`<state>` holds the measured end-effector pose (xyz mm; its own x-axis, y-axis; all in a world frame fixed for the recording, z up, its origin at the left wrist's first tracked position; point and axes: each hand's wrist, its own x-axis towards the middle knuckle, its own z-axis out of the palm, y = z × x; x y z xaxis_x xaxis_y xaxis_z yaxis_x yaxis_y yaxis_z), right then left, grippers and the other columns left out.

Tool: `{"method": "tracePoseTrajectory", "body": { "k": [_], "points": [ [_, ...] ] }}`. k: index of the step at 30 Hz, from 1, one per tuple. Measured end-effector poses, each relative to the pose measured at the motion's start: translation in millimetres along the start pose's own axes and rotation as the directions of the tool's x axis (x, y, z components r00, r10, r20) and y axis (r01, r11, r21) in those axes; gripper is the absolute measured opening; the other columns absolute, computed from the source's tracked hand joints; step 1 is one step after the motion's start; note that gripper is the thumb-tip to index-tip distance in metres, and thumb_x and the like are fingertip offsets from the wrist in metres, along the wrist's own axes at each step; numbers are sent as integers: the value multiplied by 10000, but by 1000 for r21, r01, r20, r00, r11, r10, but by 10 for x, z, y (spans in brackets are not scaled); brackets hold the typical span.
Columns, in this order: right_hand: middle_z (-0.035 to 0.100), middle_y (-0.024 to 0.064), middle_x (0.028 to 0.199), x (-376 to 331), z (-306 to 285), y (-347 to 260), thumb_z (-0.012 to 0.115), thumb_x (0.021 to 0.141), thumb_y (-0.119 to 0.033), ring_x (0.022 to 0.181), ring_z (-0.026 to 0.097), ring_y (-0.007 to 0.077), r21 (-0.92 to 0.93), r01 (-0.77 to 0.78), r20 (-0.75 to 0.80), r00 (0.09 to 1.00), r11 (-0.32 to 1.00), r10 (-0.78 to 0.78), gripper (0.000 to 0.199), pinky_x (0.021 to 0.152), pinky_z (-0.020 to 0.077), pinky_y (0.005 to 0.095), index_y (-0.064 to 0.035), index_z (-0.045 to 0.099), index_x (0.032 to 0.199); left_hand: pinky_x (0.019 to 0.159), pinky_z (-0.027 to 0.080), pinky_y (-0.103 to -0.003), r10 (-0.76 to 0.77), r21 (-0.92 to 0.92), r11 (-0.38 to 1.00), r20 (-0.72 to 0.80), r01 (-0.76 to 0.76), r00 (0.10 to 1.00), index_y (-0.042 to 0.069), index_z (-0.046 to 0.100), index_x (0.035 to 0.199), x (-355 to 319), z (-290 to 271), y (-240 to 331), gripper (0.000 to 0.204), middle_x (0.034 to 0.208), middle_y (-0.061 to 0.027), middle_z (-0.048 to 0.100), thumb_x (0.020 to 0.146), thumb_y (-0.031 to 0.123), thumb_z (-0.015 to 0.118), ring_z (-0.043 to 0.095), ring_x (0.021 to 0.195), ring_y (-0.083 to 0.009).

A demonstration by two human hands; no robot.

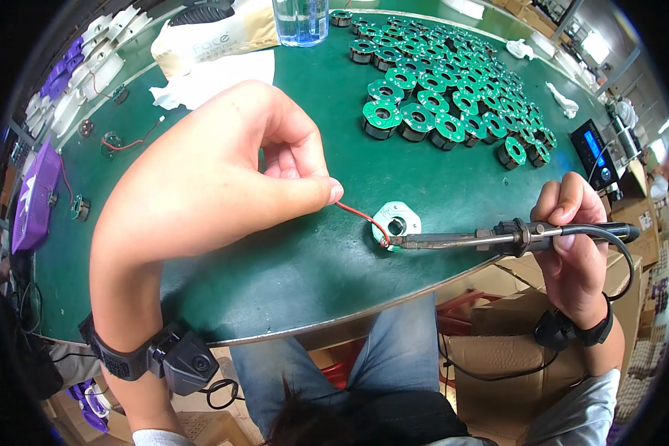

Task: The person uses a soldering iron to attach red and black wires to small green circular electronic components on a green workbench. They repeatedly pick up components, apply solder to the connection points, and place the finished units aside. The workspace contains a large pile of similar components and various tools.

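Note:
Between thumb and forefinger, my left hand [275, 160] pinches a thin red wire [355, 212]. That wire runs down to the lower left edge of a ring-shaped circuit board [405, 213] lying on the green table. My right hand [576, 223] grips a soldering iron [490, 239] by its handle, held nearly level. Its tip meets the board's lower left edge, right beside the wire's end; whether the tip touches the wire itself is too small to tell.
Several motor-like parts with green ring boards [418, 117] crowd the table's far right. A clear bottle [302, 22] and a tissue pack [215, 41] stand at the back. A purple basket [39, 197] and wired parts [80, 207] are at left, a soldering station [595, 154] at right.

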<state>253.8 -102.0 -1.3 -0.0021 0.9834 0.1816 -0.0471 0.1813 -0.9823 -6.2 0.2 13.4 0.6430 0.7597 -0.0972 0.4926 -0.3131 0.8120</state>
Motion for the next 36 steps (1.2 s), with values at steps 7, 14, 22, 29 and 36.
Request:
{"method": "tracePoseTrajectory", "body": {
  "k": [7,14,22,29,36],
  "points": [
    [381,20,657,-10,-24,28,604,693,-217,407,246,12,-82,4,8,1000,997,-3,279,323,236,118,-84,373,776,480,303,-179,21,3,1000,-18,-21,1000,24,539,577,-5,9,5,173,524,55,444,701,91,640,388,522,-20],
    [433,23,630,-5,-1,6,570,680,-82,411,315,30,4,-6,-9,1000,1000,6,165,348,257,158,-76,421,749,480,303,-180,24,-11,1000,-26,-24,999,24,543,581,-6,17,-9,168,528,56,448,702,90,639,390,523,-20],
    [432,20,642,0,6,13,577,685,-86,420,316,26,5,-3,-10,1000,1000,3,169,347,256,154,-77,422,754,480,304,-179,11,-17,1000,8,-10,1000,26,541,587,1,-3,0,169,529,56,449,705,97,640,390,524,-18],
    [428,18,640,-5,-6,21,585,692,-101,422,311,26,0,2,-9,1000,1000,-2,180,347,252,154,-80,417,755,483,305,-178,29,-10,1000,6,-29,1000,28,538,586,5,-2,-22,174,532,58,445,707,97,641,389,524,-16],
    [420,15,637,-3,-11,24,582,697,-107,422,307,28,2,9,-2,1000,1000,-9,178,347,248,154,-83,416,756,485,303,-176,9,-11,1000,6,-9,1000,27,539,588,-4,-10,3,166,535,58,445,704,90,640,388,526,-17]
  ]
}}
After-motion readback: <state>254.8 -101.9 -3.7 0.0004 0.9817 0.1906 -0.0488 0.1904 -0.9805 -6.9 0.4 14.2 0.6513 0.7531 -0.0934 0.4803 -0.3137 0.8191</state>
